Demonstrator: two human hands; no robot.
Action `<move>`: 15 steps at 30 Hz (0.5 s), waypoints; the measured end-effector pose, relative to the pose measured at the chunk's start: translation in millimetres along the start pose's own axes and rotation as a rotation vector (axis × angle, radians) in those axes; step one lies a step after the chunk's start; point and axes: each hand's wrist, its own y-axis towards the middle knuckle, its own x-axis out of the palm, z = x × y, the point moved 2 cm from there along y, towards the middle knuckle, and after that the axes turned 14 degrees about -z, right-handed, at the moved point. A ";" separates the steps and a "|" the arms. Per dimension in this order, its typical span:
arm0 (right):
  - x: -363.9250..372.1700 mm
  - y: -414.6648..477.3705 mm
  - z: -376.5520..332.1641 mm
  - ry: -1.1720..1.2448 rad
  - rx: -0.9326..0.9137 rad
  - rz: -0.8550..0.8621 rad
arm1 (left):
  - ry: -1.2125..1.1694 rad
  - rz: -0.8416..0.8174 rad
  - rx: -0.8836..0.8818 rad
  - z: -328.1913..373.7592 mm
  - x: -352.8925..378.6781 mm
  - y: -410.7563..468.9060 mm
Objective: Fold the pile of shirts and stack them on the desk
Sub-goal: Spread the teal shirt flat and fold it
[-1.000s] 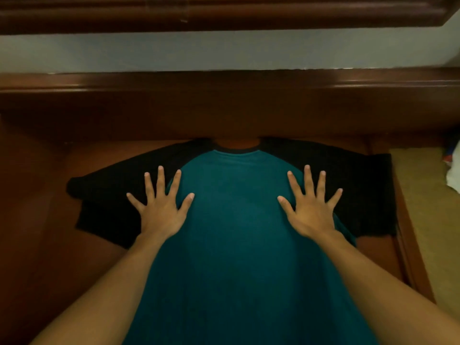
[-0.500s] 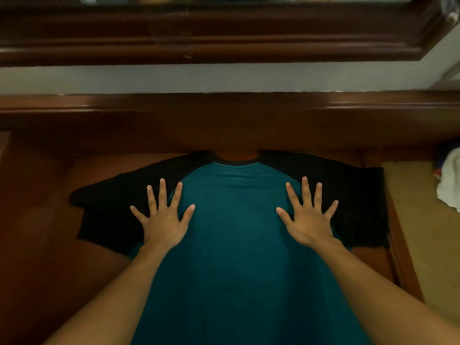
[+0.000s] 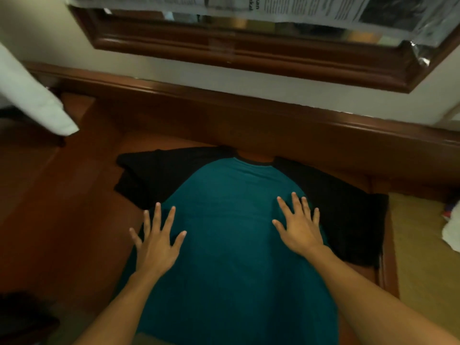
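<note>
fingers: left hand's fingers (image 3: 157, 215) straight and spread wide; right hand's fingers (image 3: 296, 201) straight, less spread, the three middle ones near together. Neither hand grips anything.
white cloth, far left: (image 3: 34, 100) pale fabric hanging in from the left edge, its corner above the desk.
desk: (image 3: 62, 207) dark red-brown wood with a raised rail (image 3: 249, 105) along the back against the wall.
left sleeve: (image 3: 146, 175) black, laid out flat on the desk.
left hand: (image 3: 155, 241) palm down on the left edge of the shirt's body, little finger reaching past the teal edge.
shirt: (image 3: 231, 232) teal body with a black collar, flat on the desk and unfolded. Collar points at the back rail; hem runs out of the bottom of view.
mirror frame: (image 3: 249, 56) dark wood, on the wall above the rail.
newspaper: (image 3: 311, 8) sheets over the mirror glass. Columns of print and a dark photo, all too blurred to read.
right hand: (image 3: 300, 229) palm down on the right side of the teal body, beside the sleeve seam.
right sleeve: (image 3: 348, 215) black, flat, its end reaching the desk's right edge.
surface right of desk: (image 3: 423, 257) yellowish, set beside the desk.
white item, far right: (image 3: 451, 235) lies on it, cut off by the frame; cannot tell what it is.
</note>
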 end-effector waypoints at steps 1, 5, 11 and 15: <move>-1.0 -1.7 -1.5 0.001 -0.015 -0.033 | -0.023 -0.016 -0.030 -5.7 4.9 -10.8; -5.3 -1.0 -6.3 -0.019 -0.029 -0.217 | -0.055 -0.124 -0.132 -33.0 22.6 -46.1; -13.1 1.2 -16.3 0.008 0.031 -0.322 | -0.087 -0.259 -0.143 -74.5 41.2 -72.7; -21.7 6.4 -34.9 -0.008 0.095 -0.323 | -0.144 -0.211 -0.086 -84.8 42.0 -70.8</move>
